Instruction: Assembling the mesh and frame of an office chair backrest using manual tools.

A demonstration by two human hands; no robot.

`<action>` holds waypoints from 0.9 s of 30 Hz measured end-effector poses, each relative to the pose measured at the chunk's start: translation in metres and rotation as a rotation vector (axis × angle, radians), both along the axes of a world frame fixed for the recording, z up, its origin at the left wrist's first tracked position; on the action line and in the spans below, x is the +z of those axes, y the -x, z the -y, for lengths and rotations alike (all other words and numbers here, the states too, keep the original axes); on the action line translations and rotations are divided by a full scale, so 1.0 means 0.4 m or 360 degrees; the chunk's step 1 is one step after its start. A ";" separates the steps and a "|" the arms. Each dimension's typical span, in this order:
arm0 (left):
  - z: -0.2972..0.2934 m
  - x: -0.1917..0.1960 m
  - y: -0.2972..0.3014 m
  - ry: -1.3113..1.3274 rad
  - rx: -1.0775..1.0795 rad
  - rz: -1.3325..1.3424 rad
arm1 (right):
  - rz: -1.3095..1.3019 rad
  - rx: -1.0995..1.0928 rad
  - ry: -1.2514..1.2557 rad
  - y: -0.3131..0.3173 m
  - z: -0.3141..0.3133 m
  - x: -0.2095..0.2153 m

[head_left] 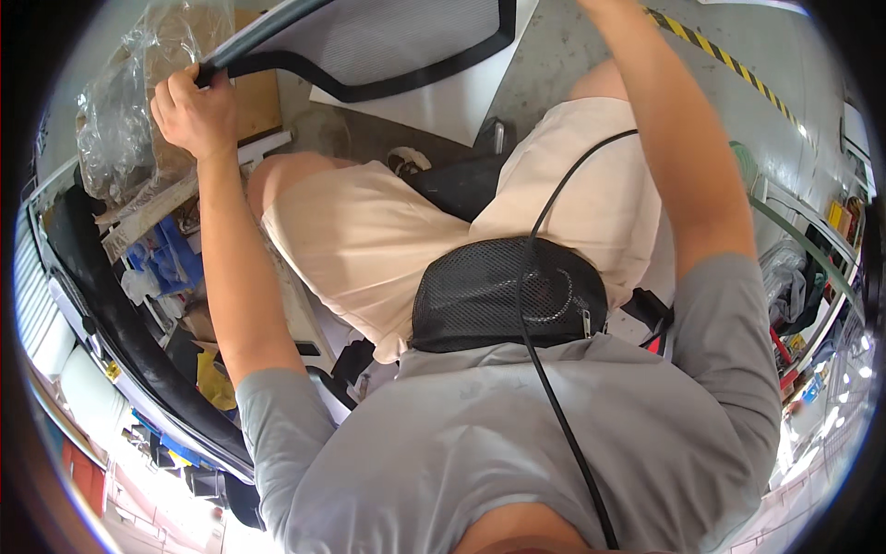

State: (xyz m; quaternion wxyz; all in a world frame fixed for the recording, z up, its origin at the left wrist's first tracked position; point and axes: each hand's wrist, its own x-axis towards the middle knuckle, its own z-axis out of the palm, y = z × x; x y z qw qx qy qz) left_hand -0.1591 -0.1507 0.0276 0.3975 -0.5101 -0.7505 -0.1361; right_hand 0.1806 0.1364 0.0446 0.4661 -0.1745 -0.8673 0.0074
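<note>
A black-framed panel with grey see-through mesh crosses the top of the view, partly cut off by the upper edge. My left hand is closed around its left end, where a thick dark bar meets the frame. My right arm reaches up past the panel's right side. Only the wrist end of my right hand shows at the upper edge; its fingers are out of sight, so what it touches is hidden. Beneath the panel lies a white sheet on the grey floor.
Clear plastic wrap and brown cardboard lie beyond my left hand. A cluttered shelf with a blue item is at left. A black cable crosses my body over a black mesh pouch. Yellow-black tape marks the floor.
</note>
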 end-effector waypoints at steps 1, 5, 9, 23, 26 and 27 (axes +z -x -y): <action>0.001 -0.008 -0.007 -0.0012 0.0050 0.0039 | -0.0020 -0.0018 0.0002 0.002 -0.004 -0.008; 0.021 -0.012 -0.022 -0.0084 -0.0020 0.0132 | -0.0091 -0.0076 0.0020 -0.007 0.010 -0.052; 0.069 -0.021 0.024 -0.0129 0.0093 0.0218 | -0.0161 -0.0108 -0.0027 -0.004 0.013 -0.058; 0.084 -0.009 -0.068 -0.0113 -0.0064 0.0313 | -0.0113 -0.0223 -0.0119 -0.056 0.047 -0.122; 0.129 -0.002 -0.135 -0.0224 -0.0086 0.0587 | -0.0018 -0.0235 -0.0107 -0.123 0.104 -0.127; 0.160 0.009 -0.155 -0.0219 0.0003 0.0665 | 0.0016 -0.0181 -0.0112 -0.139 0.127 -0.114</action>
